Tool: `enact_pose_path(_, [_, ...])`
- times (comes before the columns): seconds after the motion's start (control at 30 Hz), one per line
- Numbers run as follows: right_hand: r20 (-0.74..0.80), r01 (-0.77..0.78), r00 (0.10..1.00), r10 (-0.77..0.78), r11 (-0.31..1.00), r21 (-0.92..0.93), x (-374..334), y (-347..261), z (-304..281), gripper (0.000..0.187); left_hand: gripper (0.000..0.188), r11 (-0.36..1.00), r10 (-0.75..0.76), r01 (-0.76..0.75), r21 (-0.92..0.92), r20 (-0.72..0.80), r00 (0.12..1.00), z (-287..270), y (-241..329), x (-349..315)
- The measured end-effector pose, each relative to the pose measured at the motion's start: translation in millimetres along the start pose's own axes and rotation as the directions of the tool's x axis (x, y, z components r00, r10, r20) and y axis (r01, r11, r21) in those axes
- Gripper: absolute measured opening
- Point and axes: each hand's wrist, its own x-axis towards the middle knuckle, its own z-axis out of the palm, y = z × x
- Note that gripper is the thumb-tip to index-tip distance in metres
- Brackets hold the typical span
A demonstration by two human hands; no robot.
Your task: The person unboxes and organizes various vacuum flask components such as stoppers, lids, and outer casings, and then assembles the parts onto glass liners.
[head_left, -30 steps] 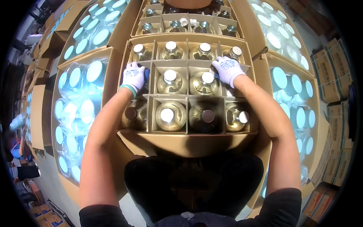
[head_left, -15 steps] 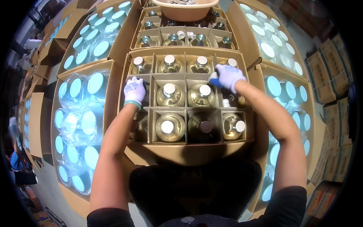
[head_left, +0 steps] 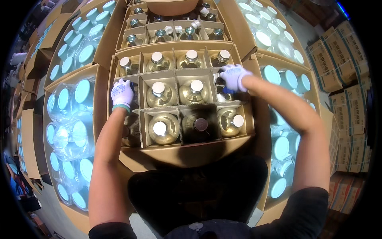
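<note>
My left hand (head_left: 122, 95), in a white knit glove with a green cuff, rests at the left side of an open carton (head_left: 179, 148). Its fingers curl down into the left compartment of the middle row; whatever lies under them is hidden. Over the right compartment of that row, my right hand (head_left: 234, 77) wears a white glove with a blue palm, its fingers bent inward. Beneath it lies a small white cap (head_left: 221, 97). Round clear glass bottles with white caps fill other compartments, among them one bottle (head_left: 195, 89) in the middle row. A shadowed bottle (head_left: 200, 125) stands nearer me.
Behind, another divided carton (head_left: 175, 42) holds bottles and loose white caps, with a pale basin (head_left: 173, 7) on top. Cartons of jars with light-blue lids flank me, one on the left (head_left: 101, 95) and one on the right (head_left: 314, 85). Strapped cartons (head_left: 346, 115) stack at far right.
My view has shifted, so the cartons sit further left and slightly higher. My right hand has moved a little relative to the right compartment; my left stays at the carton's left side.
</note>
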Motion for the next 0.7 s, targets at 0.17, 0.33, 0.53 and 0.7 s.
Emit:
enact_pose_path(0.17, [0.055, -0.463, 0.870, 0.491, 0.773, 0.434, 12, -15, 47, 0.039, 0.022, 1.000, 0.012, -0.012, -0.005, 0.022, 1.000, 2, 13, 4])
enact_pose_path(0.33, [0.002, -0.446, 0.834, 0.552, 0.672, 0.591, 16, -16, 48, 0.048, 0.022, 1.000, 0.019, -0.019, 0.006, 0.012, 1.000, 6, 4, 2])
enact_pose_path(0.53, [0.092, -0.234, 0.972, 0.216, 0.910, 0.342, 34, 41, -32, 0.065, 0.022, 1.000, 0.015, -0.016, -0.006, -0.031, 0.999, 4, 7, 3])
enact_pose_path(0.7, [-0.189, -0.020, 0.901, 0.391, 0.473, 0.881, 69, 92, -145, 0.052, 0.021, 1.000, 0.020, -0.020, -0.011, 0.012, 1.000, 2, 10, 3])
